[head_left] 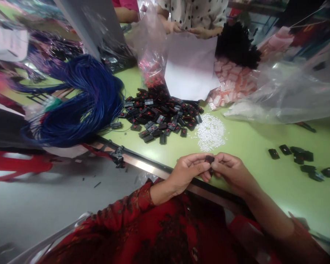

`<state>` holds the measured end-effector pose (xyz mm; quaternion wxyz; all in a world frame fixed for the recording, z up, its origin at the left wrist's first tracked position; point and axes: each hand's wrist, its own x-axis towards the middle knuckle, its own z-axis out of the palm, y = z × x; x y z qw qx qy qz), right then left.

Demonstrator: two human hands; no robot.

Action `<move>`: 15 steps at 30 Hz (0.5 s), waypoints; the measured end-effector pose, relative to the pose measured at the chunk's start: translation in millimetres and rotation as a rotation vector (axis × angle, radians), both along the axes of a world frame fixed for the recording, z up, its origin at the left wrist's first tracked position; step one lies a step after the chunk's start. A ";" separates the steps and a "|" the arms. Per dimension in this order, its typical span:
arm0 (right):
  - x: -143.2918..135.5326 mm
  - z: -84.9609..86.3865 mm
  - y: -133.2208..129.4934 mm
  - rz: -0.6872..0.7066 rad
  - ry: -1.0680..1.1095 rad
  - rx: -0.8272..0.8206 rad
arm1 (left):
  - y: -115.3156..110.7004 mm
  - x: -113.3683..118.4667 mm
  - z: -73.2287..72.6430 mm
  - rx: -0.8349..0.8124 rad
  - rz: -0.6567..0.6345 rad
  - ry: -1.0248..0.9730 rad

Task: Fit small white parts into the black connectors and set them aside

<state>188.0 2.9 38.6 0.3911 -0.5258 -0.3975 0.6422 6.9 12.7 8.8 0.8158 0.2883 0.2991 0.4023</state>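
Observation:
Above the table's near edge, my left hand pinches a small black connector housing between thumb and fingers. My right hand meets it from the other side, thumb and fingertips closed at the housing's right edge; whether they hold a separate tiny part is hidden. Just beyond my hands lies a heap of tiny white pieces. Behind and left of it spreads a large pile of black connector housings, many with red or orange marks. Several more black housings lie loosely grouped at the right.
A thick bundle of blue wires hangs over the left edge. Clear plastic bags and pale pink blocks occupy the back right. A white sheet stands behind the pile. Across the table is a person in a dotted top.

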 end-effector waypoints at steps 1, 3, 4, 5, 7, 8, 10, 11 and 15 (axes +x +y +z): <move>0.7 0.3 -0.4 -0.006 -0.010 0.011 | -0.2 0.8 0.5 -0.019 0.006 -0.005; 2.2 1.0 -1.5 -0.017 -0.040 0.026 | -0.3 1.8 0.9 -0.032 0.016 -0.005; 2.8 1.5 -2.2 -0.021 -0.060 0.033 | -0.2 2.1 0.9 -0.032 0.021 -0.002; 3.2 1.9 -2.8 -0.026 -0.081 0.042 | 0.0 2.3 0.7 -0.029 0.026 0.001; 3.0 3.0 -3.9 -0.035 -0.125 0.068 | 0.3 2.7 -0.1 -0.019 0.039 0.008; 2.6 3.6 -4.3 -0.039 -0.146 0.084 | 0.4 2.8 -0.5 -0.013 0.045 0.010; 1.3 4.5 -5.1 -0.046 -0.186 0.115 | 0.5 3.0 -1.3 0.003 0.056 0.016; 0.6 4.8 -5.4 -0.049 -0.200 0.128 | 0.4 3.0 -1.4 0.012 0.059 0.018; -0.2 4.3 -4.8 -0.041 -0.197 0.133 | -1.0 2.1 -0.7 0.047 0.055 0.029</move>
